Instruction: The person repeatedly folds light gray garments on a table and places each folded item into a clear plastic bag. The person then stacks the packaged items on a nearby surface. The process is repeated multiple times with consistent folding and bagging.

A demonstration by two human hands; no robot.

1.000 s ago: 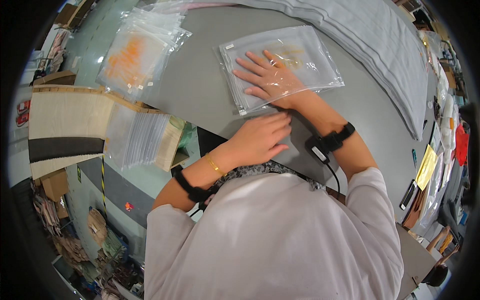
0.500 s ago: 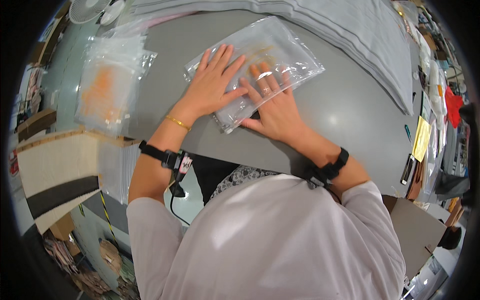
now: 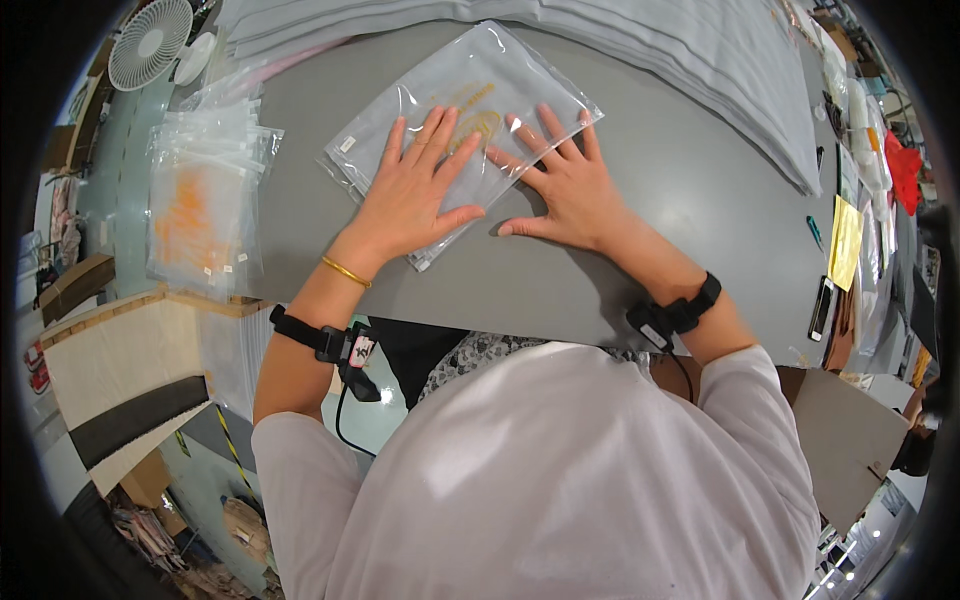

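A clear plastic bag (image 3: 430,95) with gold print and a small white label lies slanted on the grey table. What looks like pale grey cloth shows through it. My left hand (image 3: 410,195), with a gold bangle at the wrist, rests flat on the bag's lower left part, fingers stretched out. My right hand (image 3: 570,190) lies spread at the bag's right edge. Its fingers reach over the edge area, where clear film seems to cross them; its thumb is on the table. Neither hand grips anything.
Layered grey cloth (image 3: 680,70) covers the far side of the table (image 3: 680,255). Left of it lies a stack of clear bags (image 3: 200,215) with orange print. At the right edge are a yellow paper (image 3: 846,245), a teal pen-like tool (image 3: 815,232) and a black-and-white object (image 3: 821,308).
The bag has shifted left and lies flatter. My right hand's fingers have drawn back from beneath its clear film toward the right edge and spread wider. My left hand stays on the bag.
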